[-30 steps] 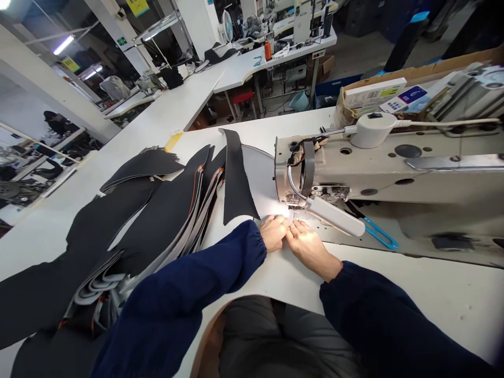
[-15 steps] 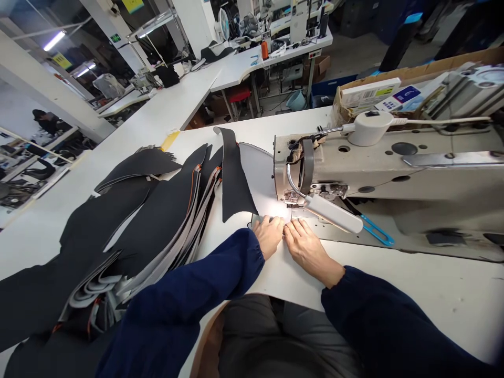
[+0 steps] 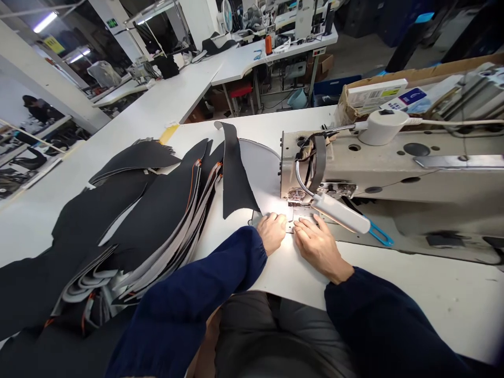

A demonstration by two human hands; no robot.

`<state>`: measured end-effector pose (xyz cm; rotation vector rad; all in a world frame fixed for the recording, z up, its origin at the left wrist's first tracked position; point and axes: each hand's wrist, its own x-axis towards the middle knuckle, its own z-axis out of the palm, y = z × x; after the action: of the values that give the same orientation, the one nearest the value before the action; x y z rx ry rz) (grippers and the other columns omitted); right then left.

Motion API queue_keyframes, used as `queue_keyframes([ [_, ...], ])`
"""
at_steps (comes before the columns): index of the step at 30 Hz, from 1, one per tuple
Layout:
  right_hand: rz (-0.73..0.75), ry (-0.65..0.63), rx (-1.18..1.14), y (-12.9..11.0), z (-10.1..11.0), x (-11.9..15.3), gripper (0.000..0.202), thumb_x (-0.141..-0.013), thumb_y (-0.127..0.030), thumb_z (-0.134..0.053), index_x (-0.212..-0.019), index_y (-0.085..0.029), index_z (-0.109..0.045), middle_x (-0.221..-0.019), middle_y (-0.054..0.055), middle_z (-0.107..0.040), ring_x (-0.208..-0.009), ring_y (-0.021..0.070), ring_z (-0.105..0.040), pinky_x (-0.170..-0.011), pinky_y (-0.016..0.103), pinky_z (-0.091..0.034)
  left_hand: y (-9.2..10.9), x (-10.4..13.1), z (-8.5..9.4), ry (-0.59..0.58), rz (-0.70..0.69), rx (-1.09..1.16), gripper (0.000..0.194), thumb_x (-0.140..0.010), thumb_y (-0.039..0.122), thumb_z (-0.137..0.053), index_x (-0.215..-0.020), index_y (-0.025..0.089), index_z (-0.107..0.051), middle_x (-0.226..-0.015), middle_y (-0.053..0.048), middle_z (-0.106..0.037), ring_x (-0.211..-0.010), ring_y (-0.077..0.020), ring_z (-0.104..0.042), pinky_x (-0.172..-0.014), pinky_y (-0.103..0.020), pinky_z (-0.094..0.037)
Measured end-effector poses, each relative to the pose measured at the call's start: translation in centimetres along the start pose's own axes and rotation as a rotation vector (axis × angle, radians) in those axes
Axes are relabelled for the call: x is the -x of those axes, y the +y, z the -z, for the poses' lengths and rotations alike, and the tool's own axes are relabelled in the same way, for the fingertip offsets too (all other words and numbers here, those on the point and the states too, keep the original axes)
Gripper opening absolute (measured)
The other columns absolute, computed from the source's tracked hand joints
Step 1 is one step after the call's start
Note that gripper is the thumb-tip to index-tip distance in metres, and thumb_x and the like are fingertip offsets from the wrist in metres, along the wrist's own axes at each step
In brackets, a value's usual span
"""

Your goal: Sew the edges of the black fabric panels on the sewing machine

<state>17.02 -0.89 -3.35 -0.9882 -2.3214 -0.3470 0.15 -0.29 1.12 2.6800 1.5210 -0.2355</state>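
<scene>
My left hand [image 3: 271, 232] rests just left of the needle area, fingers bent and pressed together on the near edge of a grey fabric panel [image 3: 255, 165]. That panel lies flat on the table and runs behind the head of the sewing machine [image 3: 338, 163]; a black fabric strip [image 3: 238, 181] lies along its left side. My right hand [image 3: 318, 248] lies palm down on the machine's bed in front of the presser foot, its fingers stretched and slightly spread. A lit white lamp [image 3: 342, 212] hangs above it. The fabric edge under my left fingers is hidden.
Stacked black and grey fabric pieces [image 3: 157, 220] with orange edges cover the table's left side. A blue-handled tool [image 3: 380, 233] lies under the machine arm. Behind stands a cardboard box [image 3: 348, 107] of packages. Farther back are other worktables [image 3: 236, 65] and a seated person [image 3: 37, 109].
My hands have moved slightly apart, and the fingers of my right hand have spread. The view has shifted a little, so the machine appears farther right.
</scene>
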Motion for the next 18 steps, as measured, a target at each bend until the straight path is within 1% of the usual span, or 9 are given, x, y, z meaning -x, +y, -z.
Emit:
queue_keyframes([
  [2,-0.015,0.045,0.000,0.1,0.4,-0.3,0.015,-0.090,-0.012,-0.050,-0.091,-0.014,-0.064,-0.098,0.008,-0.072,-0.100,0.0201,-0.062,-0.106,0.043,-0.032,0.1,0.0,0.1,-0.005,0.009,-0.015,0.036,-0.088,0.008,-0.039,-0.120,0.011,-0.055,-0.114,-0.012,-0.058,-0.103,-0.0234,-0.051,-0.081,-0.036,-0.045],
  [3,-0.009,0.047,0.004,0.1,0.5,-0.4,0.015,-0.090,-0.012,-0.050,-0.094,-0.014,-0.064,-0.101,0.008,-0.072,-0.101,0.0202,-0.062,-0.106,0.043,-0.031,0.2,0.0,0.1,-0.003,0.007,-0.021,0.036,-0.089,0.008,-0.039,-0.120,0.011,-0.055,-0.114,-0.012,-0.057,-0.103,-0.0232,-0.051,-0.081,-0.035,-0.045],
  [6,0.032,-0.034,0.019,0.0,0.4,-0.5,0.021,-0.089,-0.010,-0.047,-0.100,-0.015,-0.064,-0.113,0.009,-0.069,-0.110,0.0241,-0.058,-0.106,0.049,-0.029,0.3,0.0,0.0,0.008,-0.005,-0.029,0.035,-0.090,0.010,-0.038,-0.121,0.011,-0.055,-0.116,-0.013,-0.057,-0.105,-0.0231,-0.051,-0.083,-0.034,-0.044],
  [9,0.057,-0.119,0.044,-0.2,-0.3,-0.3,0.027,-0.088,-0.005,-0.043,-0.102,-0.013,-0.065,-0.113,0.012,-0.068,-0.112,0.0271,-0.056,-0.104,0.054,-0.029,0.2,-0.2,-0.2,0.010,-0.005,-0.006,0.036,-0.091,0.011,-0.036,-0.120,0.010,-0.056,-0.116,-0.014,-0.057,-0.105,-0.0238,-0.051,-0.083,-0.035,-0.044],
  [13,0.016,-0.153,0.065,-0.3,-1.1,-0.2,0.029,-0.087,-0.005,-0.043,-0.106,-0.010,-0.064,-0.117,0.015,-0.066,-0.114,0.0283,-0.055,-0.105,0.055,-0.029,-0.2,-1.1,-0.2,0.037,0.002,0.040,0.038,-0.090,0.011,-0.037,-0.124,0.009,-0.054,-0.118,-0.015,-0.056,-0.107,-0.0247,-0.050,-0.086,-0.037,-0.044],
  [18,-0.053,-0.165,0.047,0.0,-1.0,-0.2,0.028,-0.088,-0.008,-0.044,-0.107,-0.010,-0.063,-0.122,0.015,-0.063,-0.119,0.0293,-0.051,-0.106,0.053,-0.026,-0.4,-2.3,0.3,0.053,0.059,0.059,0.037,-0.092,0.014,-0.036,-0.124,0.010,-0.053,-0.118,-0.015,-0.056,-0.108,-0.0251,-0.050,-0.087,-0.037,-0.043],
])
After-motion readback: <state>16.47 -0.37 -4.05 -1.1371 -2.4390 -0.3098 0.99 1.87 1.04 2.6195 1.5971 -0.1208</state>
